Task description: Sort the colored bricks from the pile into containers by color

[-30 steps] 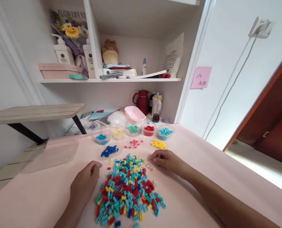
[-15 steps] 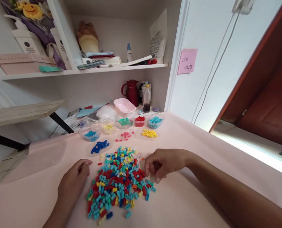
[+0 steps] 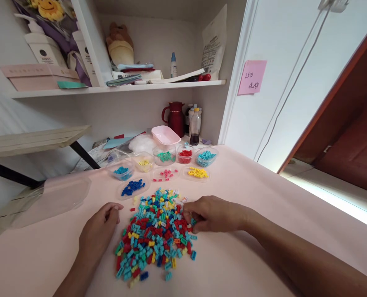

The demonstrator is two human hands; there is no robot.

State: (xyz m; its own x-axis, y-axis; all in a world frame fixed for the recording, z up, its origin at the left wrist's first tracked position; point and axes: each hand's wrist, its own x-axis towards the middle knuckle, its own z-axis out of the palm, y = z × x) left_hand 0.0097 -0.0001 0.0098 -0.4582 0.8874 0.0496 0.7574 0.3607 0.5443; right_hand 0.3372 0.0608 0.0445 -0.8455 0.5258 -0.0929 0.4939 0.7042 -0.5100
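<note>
Far clear cups [image 3: 166,157] hold colour-sorted bricks. Right hand [image 3: 212,214], back in the mixed brick pile [image 3: 154,237], now pinches a brick; left hand [image 3: 99,232] rests loosely curled, empty.

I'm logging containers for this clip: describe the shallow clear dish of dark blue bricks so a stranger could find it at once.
Start at the big mixed pile of small coloured plastic bricks on the pale pink table. Just beyond its far-left edge, ahead of the left hand, lies the shallow clear plastic dish of dark blue bricks. Only this dish holds dark blue; the tub behind it holds lighter blue.
</note>
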